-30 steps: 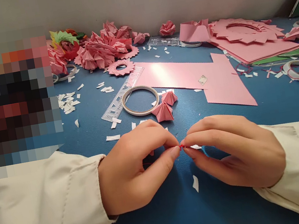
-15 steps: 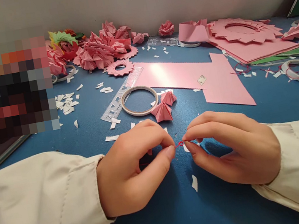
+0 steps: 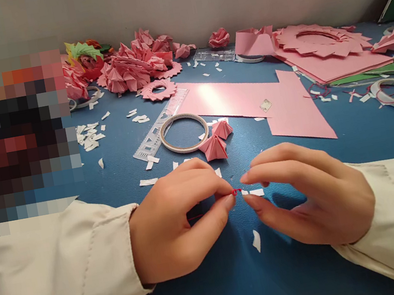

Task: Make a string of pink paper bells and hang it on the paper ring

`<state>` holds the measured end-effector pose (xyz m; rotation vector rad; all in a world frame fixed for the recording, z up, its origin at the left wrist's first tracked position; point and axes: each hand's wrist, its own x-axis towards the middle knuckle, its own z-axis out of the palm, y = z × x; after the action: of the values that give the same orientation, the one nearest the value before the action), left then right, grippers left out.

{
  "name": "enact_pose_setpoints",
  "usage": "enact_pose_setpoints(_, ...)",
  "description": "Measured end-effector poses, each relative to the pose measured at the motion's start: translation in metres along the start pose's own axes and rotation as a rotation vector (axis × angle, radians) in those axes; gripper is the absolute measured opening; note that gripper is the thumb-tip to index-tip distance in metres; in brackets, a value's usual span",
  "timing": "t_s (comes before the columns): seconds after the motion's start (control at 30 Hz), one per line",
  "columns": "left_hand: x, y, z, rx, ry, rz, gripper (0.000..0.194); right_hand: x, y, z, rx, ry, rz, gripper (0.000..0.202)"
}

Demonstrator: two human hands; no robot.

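Pinched between the thumb and forefinger of my left hand (image 3: pixel 185 221) is a thin red string (image 3: pixel 236 192). A small knot or loop in it sticks out past the fingertips, and a strand shows under the palm. Just to the right, my right hand (image 3: pixel 310 196) has its thumb and fingers apart, with nothing visible between them. White paper scraps (image 3: pixel 256 193) lie on the blue table (image 3: pixel 222 290) beneath the fingertips. Beyond my left hand stand two small folded pink paper pieces (image 3: pixel 215 147), beside a roll of tape (image 3: pixel 163 140).
A clear stencil ruler (image 3: pixel 145 146) lies partly under the tape roll. Behind are a cut pink sheet (image 3: pixel 226 99), a heap of folded pink paper (image 3: pixel 126 71) and a pink paper ring (image 3: pixel 286 48). Another tape roll (image 3: pixel 382 94) sits at right. Blurred blocks cover the left side.
My right thumb and fingers have opened and come off the red string. My left hand still pinches it, having shifted slightly right.
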<state>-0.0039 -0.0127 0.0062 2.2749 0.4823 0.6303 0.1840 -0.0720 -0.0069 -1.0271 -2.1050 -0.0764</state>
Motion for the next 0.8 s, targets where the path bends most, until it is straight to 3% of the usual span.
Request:
enact_pose_setpoints(0.13,0.0008,0.0014,-0.0022,0.071,-0.052,0.0,0.013,-0.0017,0.001,-0.0026,-0.047,-0.06,-0.102,0.006)
enact_pose_setpoints(0.43,-0.0025,0.0004,0.0001,0.18,-0.056,0.121,0.015,-0.0014,0.0029,-0.0051,-0.04,-0.16,-0.134,0.011)
enact_pose_setpoints(0.67,-0.0006,0.0021,-0.0011,0.181,-0.084,0.141,0.018,-0.0016,-0.0012,-0.0003,-0.104,-0.019,-0.057,0.007)
enact_pose_setpoints(0.8,-0.001,0.0034,-0.0017,0.171,-0.096,0.136,0.018,-0.0031,-0.0005,-0.0021,-0.071,-0.067,-0.058,0.009)
